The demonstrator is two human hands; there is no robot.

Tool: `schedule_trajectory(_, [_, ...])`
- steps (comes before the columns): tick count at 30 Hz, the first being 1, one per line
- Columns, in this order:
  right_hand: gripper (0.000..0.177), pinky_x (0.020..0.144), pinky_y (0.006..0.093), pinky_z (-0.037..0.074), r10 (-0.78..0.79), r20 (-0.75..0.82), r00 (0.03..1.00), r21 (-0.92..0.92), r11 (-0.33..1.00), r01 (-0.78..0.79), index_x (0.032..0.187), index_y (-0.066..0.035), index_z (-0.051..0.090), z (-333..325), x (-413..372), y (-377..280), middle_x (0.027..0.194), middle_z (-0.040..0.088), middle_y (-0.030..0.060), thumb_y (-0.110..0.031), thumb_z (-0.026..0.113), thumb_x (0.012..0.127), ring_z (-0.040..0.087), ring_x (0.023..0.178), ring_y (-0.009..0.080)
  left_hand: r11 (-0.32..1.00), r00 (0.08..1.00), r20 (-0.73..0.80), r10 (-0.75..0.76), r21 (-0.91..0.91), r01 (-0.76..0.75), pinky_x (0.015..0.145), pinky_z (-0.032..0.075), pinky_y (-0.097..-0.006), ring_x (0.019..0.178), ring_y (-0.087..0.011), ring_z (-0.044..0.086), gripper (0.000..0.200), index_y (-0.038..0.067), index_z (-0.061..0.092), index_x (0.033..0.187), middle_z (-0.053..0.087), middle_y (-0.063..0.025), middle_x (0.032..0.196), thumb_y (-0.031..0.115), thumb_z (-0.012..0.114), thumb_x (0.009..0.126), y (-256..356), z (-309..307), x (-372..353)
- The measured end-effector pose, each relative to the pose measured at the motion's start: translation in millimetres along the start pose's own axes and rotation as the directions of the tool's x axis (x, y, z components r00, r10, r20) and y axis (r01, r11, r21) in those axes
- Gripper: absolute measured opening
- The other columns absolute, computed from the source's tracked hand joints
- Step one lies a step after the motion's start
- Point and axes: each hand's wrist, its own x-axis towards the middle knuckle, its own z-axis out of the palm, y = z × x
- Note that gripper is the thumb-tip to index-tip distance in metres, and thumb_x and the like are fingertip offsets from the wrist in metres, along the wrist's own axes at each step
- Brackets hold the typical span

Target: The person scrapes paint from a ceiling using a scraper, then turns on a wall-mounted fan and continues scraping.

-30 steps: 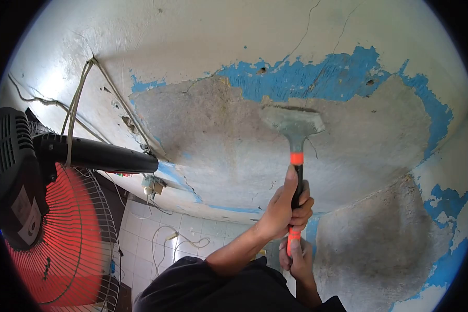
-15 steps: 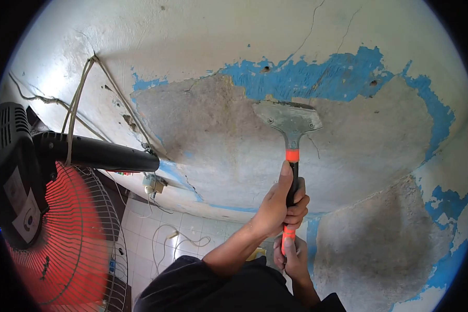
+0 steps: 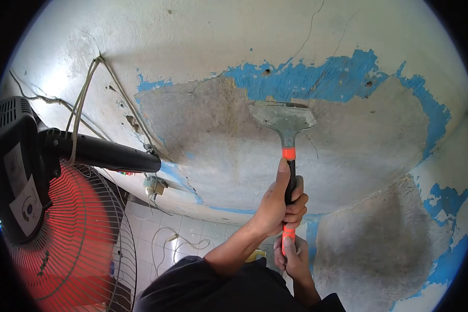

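Observation:
A long-handled scraper (image 3: 283, 117) with a wide metal head and a black and orange handle is upright in front of the wall. Its blade edge lies along the lower border of the blue paint strip (image 3: 307, 78); contact with the wall is hard to make out. My left hand (image 3: 280, 208) wraps round the black part of the handle, thumb pointing up along it. Lower down, my right hand (image 3: 295, 257) grips the orange end of the handle. Bare grey plaster (image 3: 203, 119) spreads below and around the scraper head.
At left stands a fan (image 3: 73, 229) with a red blur behind its wire guard, its black post (image 3: 104, 153) reaching toward the wall. A cord (image 3: 80, 104) hangs from the wall. A socket (image 3: 153, 184) sits low, and a cable (image 3: 184, 240) lies on the tiled floor.
The view has shifted slightly, with the fan appearing a little farther right. The scraper head is slightly farther left in view, still near the paint's lower edge; both hands keep their grip.

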Motion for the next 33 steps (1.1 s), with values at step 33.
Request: schedule_trajectory(33, [0.042, 0.038, 0.0243, 0.029, -0.007, -0.019, 1.000, -0.010, 1.000, 0.006, 0.084, -0.001, 0.050, -8.1, 4.0, 6.3, 0.051, 0.041, 0.0009, -0.037, 0.039, 0.103, 0.037, 0.038, 0.0090, 0.996, 0.999, -0.029, -0.028, 0.085, 0.030, 0.039, 0.016, -0.0240, 0.044, -0.0061, 0.015, 0.065, 0.016, 0.029, 0.068, 0.020, 0.0066, 0.052, 0.077, 0.021, 0.089, -2.4, 5.3, 5.6])
